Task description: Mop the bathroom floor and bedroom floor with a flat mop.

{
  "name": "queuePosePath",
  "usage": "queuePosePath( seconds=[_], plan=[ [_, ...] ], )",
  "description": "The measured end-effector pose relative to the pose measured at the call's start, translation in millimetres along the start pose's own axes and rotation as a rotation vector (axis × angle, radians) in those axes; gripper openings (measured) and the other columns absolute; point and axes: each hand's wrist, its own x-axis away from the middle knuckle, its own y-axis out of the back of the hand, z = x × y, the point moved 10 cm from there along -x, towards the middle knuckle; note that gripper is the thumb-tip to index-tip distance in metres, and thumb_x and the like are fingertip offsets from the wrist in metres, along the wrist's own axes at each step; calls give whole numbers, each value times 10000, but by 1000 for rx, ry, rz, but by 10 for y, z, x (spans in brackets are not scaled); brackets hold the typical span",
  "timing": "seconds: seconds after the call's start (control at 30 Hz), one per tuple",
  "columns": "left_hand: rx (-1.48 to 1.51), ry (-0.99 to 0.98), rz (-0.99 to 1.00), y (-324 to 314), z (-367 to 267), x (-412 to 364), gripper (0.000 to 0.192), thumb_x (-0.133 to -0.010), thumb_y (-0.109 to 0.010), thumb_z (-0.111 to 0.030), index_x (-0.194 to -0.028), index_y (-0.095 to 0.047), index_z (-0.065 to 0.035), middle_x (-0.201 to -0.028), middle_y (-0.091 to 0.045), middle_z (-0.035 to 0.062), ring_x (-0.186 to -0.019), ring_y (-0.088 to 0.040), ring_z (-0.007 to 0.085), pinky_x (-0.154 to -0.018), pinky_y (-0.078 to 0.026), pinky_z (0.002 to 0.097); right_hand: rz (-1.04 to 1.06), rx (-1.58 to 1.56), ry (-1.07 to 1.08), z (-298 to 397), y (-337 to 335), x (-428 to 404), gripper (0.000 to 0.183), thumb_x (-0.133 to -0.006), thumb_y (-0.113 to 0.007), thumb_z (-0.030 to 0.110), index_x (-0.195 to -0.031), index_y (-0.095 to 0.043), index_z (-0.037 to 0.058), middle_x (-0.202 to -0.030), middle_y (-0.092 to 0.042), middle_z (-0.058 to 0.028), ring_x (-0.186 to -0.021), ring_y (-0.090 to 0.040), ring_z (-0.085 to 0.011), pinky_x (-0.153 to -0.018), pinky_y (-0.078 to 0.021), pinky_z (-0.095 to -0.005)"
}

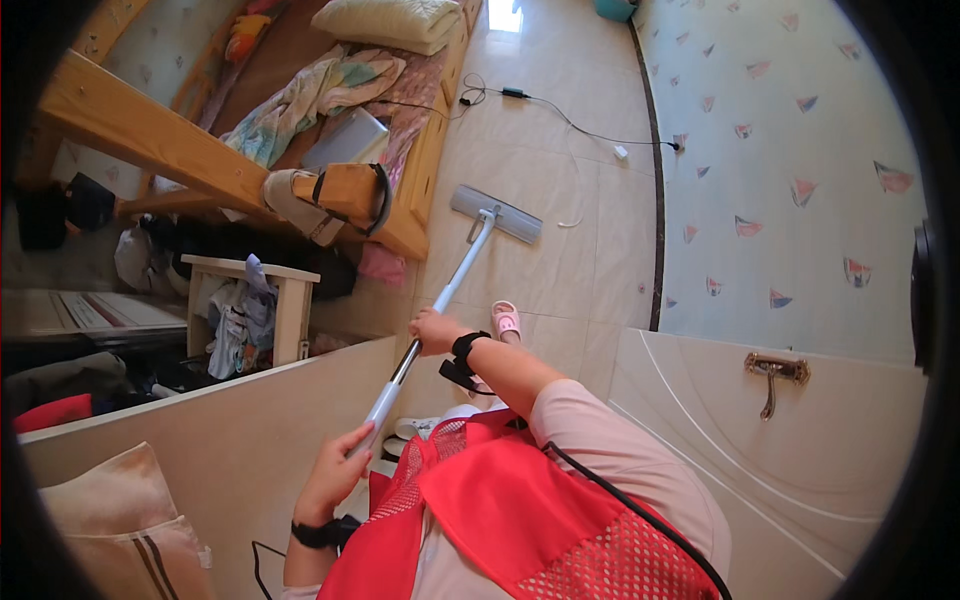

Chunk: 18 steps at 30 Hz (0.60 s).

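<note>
Both of my hands are closed around the pole of a flat mop. My left hand [331, 471] holds the upper end of the handle, close to my body at the lower left. Farther down the pole, my right hand [439, 331] grips it near a chrome section. The light-blue pole [465, 262] slants away to the grey mop head [517, 221], which lies on the beige tile floor [544, 281]. A pink slipper [506, 319] on my foot stands close to the right hand. The mop head's underside is hidden.
A black cable with a power adapter [514, 93] crosses the floor to a wall socket; a white cable [577, 180] and a white plug [620, 152] lie nearby. A wooden bed frame [424, 180] borders the left, a door [697, 420] the right. White shoes [412, 427] sit by my feet.
</note>
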Motion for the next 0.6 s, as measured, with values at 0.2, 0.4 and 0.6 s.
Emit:
queuePosePath(
  seconds=[0.2, 0.4, 0.6],
  plan=[
    [126, 203, -145, 310, 32, 622, 406, -835, -541, 16, -1235, -590, -30, -767, -566, 2, -528, -500, 69, -493, -398, 200, 242, -52, 341, 776, -437, -41, 398, -590, -783, 384, -835, -653, 99, -826, -652, -128, -825, -629, -347, -709, -528, -454],
    [128, 174, -233, 286, -181, 444, 413, -802, -577, 39, -1209, -608, -26, -824, -619, 41, -573, -530, 77, -532, -455, 220, 391, -87, 334, 731, -163, -134, 359, -623, -764, 355, -847, -653, 98, -835, -653, -125, -828, -630, -349, -721, -530, -439],
    [-130, 61, -214, 108, -760, -388, 454, -780, -596, 10, -1229, -603, -62, -813, -612, 39, -583, -526, 62, -519, -456, 229, 101, 23, 148, -228, 405, -516, 284, -675, -726, 313, -894, -655, 147, -954, -607, -73, -1013, -555, -284, -758, -532, -453]
  ],
)
